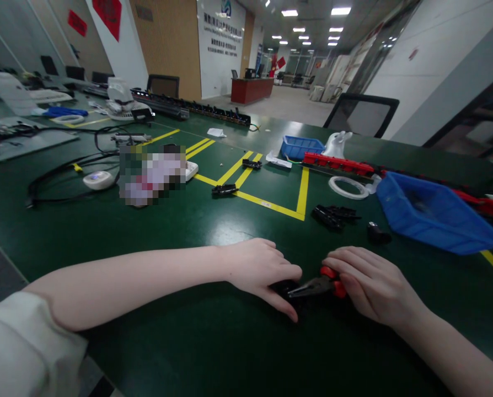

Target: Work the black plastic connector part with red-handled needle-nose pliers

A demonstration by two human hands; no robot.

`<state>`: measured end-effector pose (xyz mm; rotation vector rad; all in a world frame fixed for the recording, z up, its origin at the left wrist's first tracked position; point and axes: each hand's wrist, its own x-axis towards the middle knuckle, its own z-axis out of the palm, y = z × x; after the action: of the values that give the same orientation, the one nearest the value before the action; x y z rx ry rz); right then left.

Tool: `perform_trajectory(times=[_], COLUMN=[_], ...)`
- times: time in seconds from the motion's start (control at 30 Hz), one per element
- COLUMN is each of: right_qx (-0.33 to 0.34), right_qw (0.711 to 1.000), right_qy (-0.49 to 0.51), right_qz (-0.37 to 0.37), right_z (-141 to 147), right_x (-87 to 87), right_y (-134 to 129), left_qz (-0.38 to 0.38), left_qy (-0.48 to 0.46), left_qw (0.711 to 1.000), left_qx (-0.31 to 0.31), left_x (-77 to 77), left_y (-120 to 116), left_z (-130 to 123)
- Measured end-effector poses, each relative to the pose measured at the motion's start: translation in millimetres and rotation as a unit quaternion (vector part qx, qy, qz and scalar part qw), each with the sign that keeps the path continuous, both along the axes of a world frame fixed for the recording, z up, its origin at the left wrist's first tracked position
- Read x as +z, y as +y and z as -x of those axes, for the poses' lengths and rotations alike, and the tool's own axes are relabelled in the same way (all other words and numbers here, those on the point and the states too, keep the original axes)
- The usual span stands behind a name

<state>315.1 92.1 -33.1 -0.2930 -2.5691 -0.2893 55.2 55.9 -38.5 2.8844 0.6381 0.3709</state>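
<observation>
My right hand is closed around the red handles of a pair of long-nose pliers, whose dark jaws point left. Their tips reach a small black part under my left hand. That hand lies over the part on the green table, thumb and fingers around it, hiding most of its shape. Whether the jaws grip the part, I cannot tell. Beyond my right hand are several black plastic pieces in a small group and another black piece.
A blue bin stands at the right, near a white ring and a long red strip. Farther back sits a smaller blue bin. Yellow tape marks the green table; black cables lie at the left.
</observation>
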Motion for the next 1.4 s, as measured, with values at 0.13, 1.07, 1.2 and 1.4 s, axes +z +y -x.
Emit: perform_trajectory(times=[0.13,1.07,1.2,1.4], right_qx=[0.001,-0.047,-0.047,-0.054], right_qw=[1.000,0.997,0.997,0.997], right_qy=[-0.004,0.005,-0.001,0.007], right_qz=[0.008,-0.058,-0.060,-0.056], right_z=[-1.2,-1.3,-1.8,-2.8], right_x=[-0.1,0.4,0.3,0.5], right_y=[1.1,-5.8,-5.2,-5.0], left_qz=[0.012,0.031,-0.015,-0.003], left_qy=[-0.001,-0.048,-0.064,-0.062], left_qw=[1.000,0.998,0.998,0.998], left_qx=[0.000,0.012,0.005,-0.005], left_x=[-0.3,-0.5,-2.8,-2.5], left_y=[0.5,-1.4,-0.9,0.1], left_z=[0.3,4.8,6.2,9.4])
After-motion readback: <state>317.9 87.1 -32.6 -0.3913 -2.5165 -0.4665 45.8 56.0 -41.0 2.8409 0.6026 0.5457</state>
